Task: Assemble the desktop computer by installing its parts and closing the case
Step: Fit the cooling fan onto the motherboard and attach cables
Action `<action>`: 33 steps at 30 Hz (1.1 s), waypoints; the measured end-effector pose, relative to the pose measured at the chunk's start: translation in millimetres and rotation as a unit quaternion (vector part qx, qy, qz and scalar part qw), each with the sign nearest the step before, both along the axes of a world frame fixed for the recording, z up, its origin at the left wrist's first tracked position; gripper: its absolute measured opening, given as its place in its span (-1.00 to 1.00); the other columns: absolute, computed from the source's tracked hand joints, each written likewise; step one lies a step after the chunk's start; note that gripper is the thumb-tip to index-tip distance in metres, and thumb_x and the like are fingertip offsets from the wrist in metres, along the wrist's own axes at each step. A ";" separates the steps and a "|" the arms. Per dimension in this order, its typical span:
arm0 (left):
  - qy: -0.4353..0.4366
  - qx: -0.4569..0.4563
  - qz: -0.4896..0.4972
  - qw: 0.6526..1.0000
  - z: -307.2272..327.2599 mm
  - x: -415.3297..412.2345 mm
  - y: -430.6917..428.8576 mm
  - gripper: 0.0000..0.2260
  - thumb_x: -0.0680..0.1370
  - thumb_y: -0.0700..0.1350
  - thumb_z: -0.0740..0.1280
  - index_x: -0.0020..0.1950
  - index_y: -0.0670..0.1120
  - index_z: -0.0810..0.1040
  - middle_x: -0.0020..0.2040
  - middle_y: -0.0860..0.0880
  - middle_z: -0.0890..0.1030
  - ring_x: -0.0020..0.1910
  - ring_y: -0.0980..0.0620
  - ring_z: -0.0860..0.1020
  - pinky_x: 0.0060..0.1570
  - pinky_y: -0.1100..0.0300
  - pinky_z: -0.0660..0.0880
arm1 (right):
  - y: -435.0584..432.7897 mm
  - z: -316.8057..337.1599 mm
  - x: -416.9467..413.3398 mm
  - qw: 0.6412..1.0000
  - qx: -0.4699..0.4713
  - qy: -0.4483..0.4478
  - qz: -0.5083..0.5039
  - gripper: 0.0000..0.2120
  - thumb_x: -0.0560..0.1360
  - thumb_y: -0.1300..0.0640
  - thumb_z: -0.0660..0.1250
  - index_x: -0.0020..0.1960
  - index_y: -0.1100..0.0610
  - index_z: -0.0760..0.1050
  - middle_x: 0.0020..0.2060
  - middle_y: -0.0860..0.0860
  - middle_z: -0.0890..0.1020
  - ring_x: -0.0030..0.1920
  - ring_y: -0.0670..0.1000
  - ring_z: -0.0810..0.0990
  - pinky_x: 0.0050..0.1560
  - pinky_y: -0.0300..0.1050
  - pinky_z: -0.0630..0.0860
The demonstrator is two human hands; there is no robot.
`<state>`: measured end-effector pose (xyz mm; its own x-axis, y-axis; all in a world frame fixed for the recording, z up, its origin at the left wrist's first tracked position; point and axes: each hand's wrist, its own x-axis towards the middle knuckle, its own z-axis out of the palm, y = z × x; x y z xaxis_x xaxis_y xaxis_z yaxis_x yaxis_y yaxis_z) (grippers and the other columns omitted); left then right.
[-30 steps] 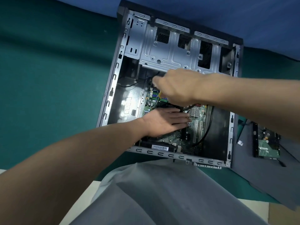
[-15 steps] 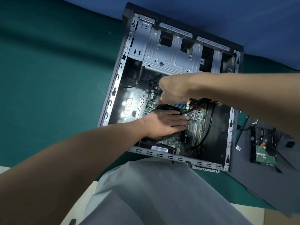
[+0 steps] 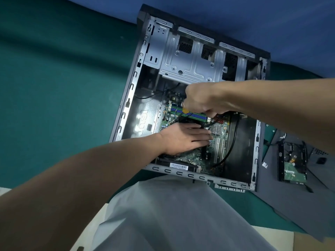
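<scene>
The open desktop case point(image 3: 126, 105) lies on its side on the green mat, its green motherboard point(image 3: 220, 142) exposed. My left hand point(image 3: 183, 138) rests flat, palm down, on a dark part over the board; that part is mostly hidden under it. Just above, my right hand point(image 3: 204, 100) is closed around a screwdriver point(image 3: 183, 112) with a yellow-and-black handle, whose shaft slants down-left to the board's left edge beside my left fingers. The RAM slots point(image 3: 192, 115) run under the right hand. The silver drive cage point(image 3: 192, 60) fills the case's far end.
A hard drive point(image 3: 292, 163) lies circuit-board up on the dark side panel point(image 3: 299, 205) to the right of the case. A black cable point(image 3: 233, 140) loops along the board's right side. My grey-clad lap point(image 3: 181, 214) is at the bottom.
My right hand has lowered the screwdriver from the upper board toward the left edge of the part under my left hand. The left hand has stayed flat in place.
</scene>
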<state>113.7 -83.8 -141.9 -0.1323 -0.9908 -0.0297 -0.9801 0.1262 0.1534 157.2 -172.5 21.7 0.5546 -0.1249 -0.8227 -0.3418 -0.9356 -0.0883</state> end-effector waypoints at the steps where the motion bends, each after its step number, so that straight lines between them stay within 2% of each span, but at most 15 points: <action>1: -0.002 -0.009 -0.005 1.000 1.0 0.5 -0.6 -0.42 0.56 -0.29 0.15 0.56 -0.09 0.08 0.57 -0.05 0.08 0.55 -0.01 0.05 0.52 0.06 -0.02 | -0.6 1.8 -2.3 0.999 0.004 0.030 0.016 -0.79 0.63 0.18 0.19 -0.12 0.26 0.45 -0.35 0.08 0.46 -0.48 -0.02 0.44 -0.58 -0.28 0.37; 3: 0.007 -0.016 -0.008 1.000 0.7 -0.6 0.2 -0.44 0.57 -0.30 0.10 0.56 -0.10 0.05 0.57 -0.07 0.07 0.54 -0.03 0.06 0.52 0.04 -0.01 | 0.6 4.4 -9.1 0.974 -0.059 0.030 0.217 -0.80 0.62 0.15 0.18 0.02 0.29 0.45 -0.21 0.13 0.56 -0.33 0.05 0.54 -0.48 -0.21 0.38; 6: -0.009 0.015 -0.014 1.000 0.0 -2.4 -0.3 -0.42 0.60 -0.26 0.13 0.57 -0.10 -0.03 0.58 -0.07 -0.01 0.55 -0.01 -0.01 0.52 0.07 -0.05 | 0.3 6.0 -12.6 0.776 -0.139 -0.136 0.601 -0.73 0.63 0.13 0.03 -0.03 0.24 0.44 -0.25 0.12 0.57 -0.26 0.14 0.57 -0.37 -0.09 0.40; 8: 0.032 0.016 0.000 0.999 -1.1 -2.2 0.5 -0.49 0.63 -0.20 0.05 0.57 -0.13 0.00 0.58 -0.07 0.03 0.55 0.06 0.00 0.51 0.22 -0.11 | -0.6 5.4 -10.5 0.713 -0.115 -0.167 0.671 -0.67 0.63 0.12 -0.01 -0.12 0.22 0.46 -0.23 0.14 0.61 -0.24 0.16 0.59 -0.34 -0.04 0.40; 9: 0.037 0.017 -0.016 0.999 -3.9 -2.8 -0.7 -0.52 0.63 -0.18 -0.03 0.56 -0.15 0.02 0.57 -0.07 0.06 0.54 0.08 0.01 0.49 0.26 -0.14 | 0.8 4.1 -9.8 0.723 -0.105 -0.163 0.663 -0.68 0.62 0.12 0.00 -0.17 0.20 0.42 -0.26 0.15 0.60 -0.25 0.17 0.58 -0.34 -0.04 0.41; 11: -0.023 0.014 -0.035 0.999 -2.7 -1.8 -1.9 -0.51 0.61 -0.20 -0.08 0.56 -0.14 0.01 0.57 -0.06 0.06 0.54 0.07 0.01 0.49 0.17 -0.24 | 7.5 -0.1 -10.0 0.815 -0.077 -0.148 0.555 -0.70 0.59 0.15 0.05 -0.29 0.19 0.33 -0.36 0.13 0.53 -0.33 0.14 0.53 -0.37 -0.10 0.42; 13: 0.030 0.018 -0.009 0.999 -3.6 -1.5 1.2 -0.51 0.62 -0.21 0.11 0.55 -0.10 0.11 0.56 -0.01 0.12 0.54 0.08 0.07 0.52 0.11 -0.14 | 10.8 -5.9 -4.5 0.936 -0.068 -0.103 0.331 -0.70 0.56 0.20 0.13 -0.35 0.19 0.30 -0.42 0.08 0.42 -0.43 0.06 0.42 -0.47 -0.20 0.31; 15: 0.000 -0.003 -0.008 1.000 -1.2 -1.7 -1.1 -0.45 0.58 -0.25 0.17 0.55 -0.07 0.12 0.56 0.00 0.12 0.54 0.05 0.06 0.52 0.08 0.00 | 5.5 -5.8 4.5 0.997 -0.030 -0.014 0.070 -0.72 0.58 0.26 0.14 -0.31 0.17 0.32 -0.39 0.04 0.42 -0.49 -0.03 0.36 -0.57 -0.25 0.28; 17: 0.001 -0.005 -0.006 1.000 -0.3 -0.8 1.3 -0.46 0.56 -0.26 0.12 0.55 -0.07 0.16 0.56 0.00 0.15 0.54 0.02 0.08 0.51 0.07 0.00 | 4.6 -1.5 9.3 0.998 -0.008 0.055 -0.014 -0.80 0.61 0.30 0.14 -0.20 0.22 0.37 -0.39 0.06 0.41 -0.58 -0.04 0.35 -0.66 -0.31 0.27; 20: -0.012 -0.018 -0.009 1.000 -0.6 0.4 -0.5 -0.47 0.58 -0.25 0.09 0.56 -0.07 0.11 0.57 -0.02 0.09 0.54 0.01 0.06 0.48 0.10 -0.09 | 12.4 6.1 3.8 0.975 -0.066 0.063 0.203 -0.93 0.59 0.22 0.20 0.01 0.23 0.37 -0.35 0.07 0.43 -0.47 -0.02 0.42 -0.65 -0.29 0.29; 23: -0.028 -0.002 -0.013 1.000 -5.2 -1.9 -0.7 -0.42 0.59 -0.23 0.14 0.57 -0.07 0.00 0.58 -0.01 -0.02 0.55 0.01 -0.02 0.50 0.07 -0.12 | 15.0 9.2 -4.8 0.845 -0.127 -0.084 0.513 -0.86 0.59 0.21 0.13 -0.01 0.22 0.45 -0.23 0.12 0.55 -0.35 0.07 0.48 -0.47 -0.14 0.31; 26: -0.045 -0.002 0.004 0.999 -4.7 -4.0 -0.8 -0.36 0.56 -0.25 0.24 0.56 -0.08 0.02 0.57 -0.04 0.03 0.55 0.01 0.03 0.47 0.09 -0.16 | 3.2 7.3 -6.8 0.783 -0.087 -0.138 0.600 -0.72 0.62 0.16 0.02 -0.06 0.23 0.47 -0.23 0.15 0.59 -0.20 0.18 0.60 -0.34 -0.06 0.40; 29: -0.018 0.008 0.010 1.000 -2.7 -2.4 2.3 -0.42 0.56 -0.23 0.26 0.55 -0.08 0.14 0.55 -0.03 0.17 0.52 0.08 0.13 0.46 0.18 -0.11 | 4.9 0.5 -10.7 0.880 -0.062 -0.115 0.458 -0.73 0.56 0.19 0.13 -0.29 0.25 0.39 -0.41 0.11 0.48 -0.40 0.12 0.51 -0.46 -0.17 0.39; 31: -0.002 0.021 -0.007 1.000 2.3 -1.1 0.1 -0.49 0.60 -0.23 0.10 0.55 -0.06 0.11 0.56 0.00 0.14 0.53 0.09 0.10 0.48 0.21 -0.08 | 6.3 -5.6 -2.8 0.960 -0.071 -0.084 0.256 -0.70 0.53 0.26 0.19 -0.38 0.22 0.30 -0.46 0.08 0.39 -0.48 0.03 0.39 -0.56 -0.26 0.26; 33: -0.061 0.009 -0.023 0.998 1.2 -3.0 -2.1 -0.44 0.56 -0.27 -0.09 0.57 -0.03 0.00 0.58 0.02 0.02 0.55 0.04 -0.01 0.49 0.13 -0.14 | 2.6 -8.2 7.7 0.994 -0.049 -0.032 0.092 -0.71 0.55 0.28 0.20 -0.35 0.20 0.30 -0.45 0.06 0.39 -0.49 -0.01 0.35 -0.59 -0.28 0.30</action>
<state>110.7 -85.9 -140.7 -0.1717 -0.9829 -0.0663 -0.9848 0.1696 0.0370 164.9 -169.9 13.5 0.6256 -0.0942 -0.7744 -0.1602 -0.9870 -0.0094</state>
